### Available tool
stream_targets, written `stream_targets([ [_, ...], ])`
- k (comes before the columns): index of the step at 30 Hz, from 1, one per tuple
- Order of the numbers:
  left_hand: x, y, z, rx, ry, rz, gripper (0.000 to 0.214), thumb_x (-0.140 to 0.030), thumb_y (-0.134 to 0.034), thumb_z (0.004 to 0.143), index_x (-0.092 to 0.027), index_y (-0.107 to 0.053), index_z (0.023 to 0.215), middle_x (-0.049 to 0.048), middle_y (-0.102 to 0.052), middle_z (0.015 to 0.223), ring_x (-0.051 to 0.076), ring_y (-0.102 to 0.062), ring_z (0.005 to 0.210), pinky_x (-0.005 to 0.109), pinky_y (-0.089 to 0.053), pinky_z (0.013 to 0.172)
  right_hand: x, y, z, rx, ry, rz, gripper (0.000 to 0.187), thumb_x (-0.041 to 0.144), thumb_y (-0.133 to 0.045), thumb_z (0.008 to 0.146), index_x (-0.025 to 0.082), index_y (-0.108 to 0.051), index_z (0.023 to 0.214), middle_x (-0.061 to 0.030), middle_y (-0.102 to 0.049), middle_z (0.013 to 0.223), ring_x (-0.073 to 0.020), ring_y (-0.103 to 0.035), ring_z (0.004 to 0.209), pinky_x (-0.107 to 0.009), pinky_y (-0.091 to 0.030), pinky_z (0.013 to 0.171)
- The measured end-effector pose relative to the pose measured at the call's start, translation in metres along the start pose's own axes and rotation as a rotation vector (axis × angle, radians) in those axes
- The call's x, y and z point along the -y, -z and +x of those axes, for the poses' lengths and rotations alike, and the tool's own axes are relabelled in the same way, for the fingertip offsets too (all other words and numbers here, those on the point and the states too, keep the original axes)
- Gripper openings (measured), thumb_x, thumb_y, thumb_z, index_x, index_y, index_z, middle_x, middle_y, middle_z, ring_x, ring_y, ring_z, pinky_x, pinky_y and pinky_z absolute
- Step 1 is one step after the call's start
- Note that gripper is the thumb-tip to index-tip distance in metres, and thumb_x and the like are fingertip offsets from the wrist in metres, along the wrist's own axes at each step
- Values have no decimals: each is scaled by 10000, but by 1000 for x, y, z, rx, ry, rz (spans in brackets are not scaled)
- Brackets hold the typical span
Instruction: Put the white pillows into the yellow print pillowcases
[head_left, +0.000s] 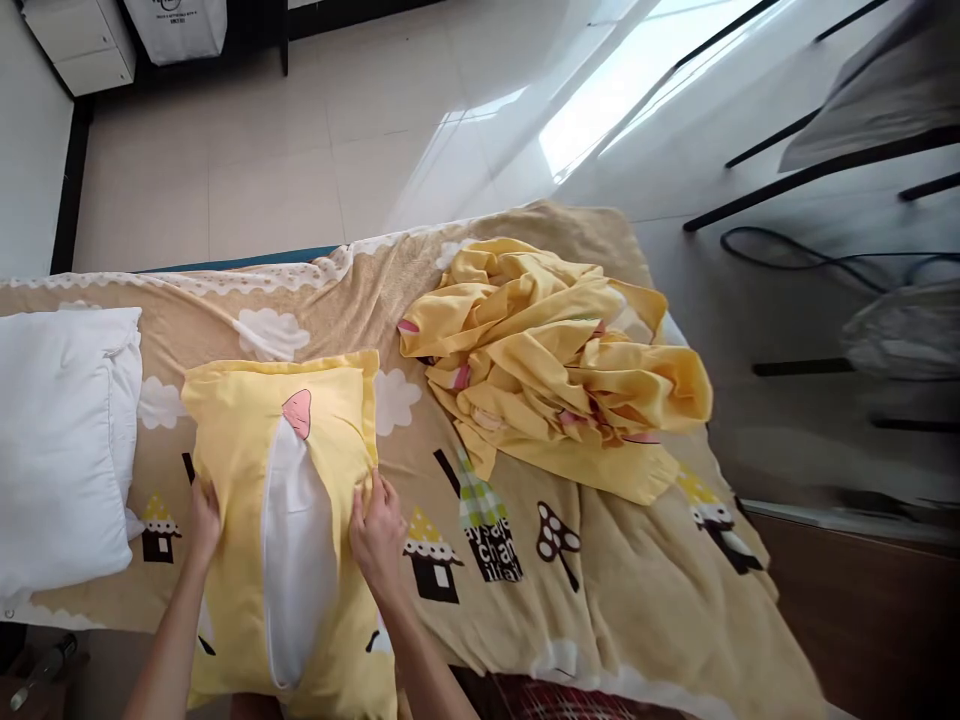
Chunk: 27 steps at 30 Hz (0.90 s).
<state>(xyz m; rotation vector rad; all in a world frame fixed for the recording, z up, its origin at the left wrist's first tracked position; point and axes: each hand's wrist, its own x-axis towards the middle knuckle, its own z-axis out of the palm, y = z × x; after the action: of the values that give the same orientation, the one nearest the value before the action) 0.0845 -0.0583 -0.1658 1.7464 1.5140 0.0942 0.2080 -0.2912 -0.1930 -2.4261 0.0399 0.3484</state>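
We see pale floor tiles gleaming around a bright patch of reflected light toward the upper right. On our left, black skirting edges a white wall near white drawers; slender dark bars cross the right.

White bedding blocks left, yellow cloth right; room beyond pillow.

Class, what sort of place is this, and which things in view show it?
Probably a bedroom: a patterned tan blanket covers what looks like a bed, and on it are a yellow-cased pillow and what seems to be folded white bedding.
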Motion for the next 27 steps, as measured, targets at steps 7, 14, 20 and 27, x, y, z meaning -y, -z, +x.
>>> stream_targets([
  [7,-25,-28,-40,22,-728,347,507,-431,-523,926,-168,-489,1358,181,-556,1364,305,-484,1311,485,-390,1104,38,-2,18,296,119,-340,281,388,-511,940,154,-629,1041,-117,-679,962,-244,-611,878,-313,-398,700],
  [14,-55,-97,-36,400,-912,786,254,-256,-489,936,-198,-639,1132,120,-647,1040,256,-593,931,367,-490,777,63,23,17,351,164,-442,244,237,-529,905,191,-564,668,-32,-612,657,-133,-465,576,-300,-181,578],
  [20,-53,-103,-31,444,-928,804,302,-155,-450,924,-203,-643,1151,111,-641,1125,261,-575,1029,373,-475,854,45,-12,-34,330,264,-433,122,130,-519,829,207,-529,734,-18,-616,718,-155,-536,659,-280,-237,588],
  [27,27,-22,-87,57,-675,682,349,-284,-573,846,-131,-600,1159,155,-630,1096,295,-598,1064,415,-486,907,-22,17,-72,515,15,-566,123,205,-506,892,180,-598,970,-90,-697,950,-231,-665,833,-286,-343,617],
])
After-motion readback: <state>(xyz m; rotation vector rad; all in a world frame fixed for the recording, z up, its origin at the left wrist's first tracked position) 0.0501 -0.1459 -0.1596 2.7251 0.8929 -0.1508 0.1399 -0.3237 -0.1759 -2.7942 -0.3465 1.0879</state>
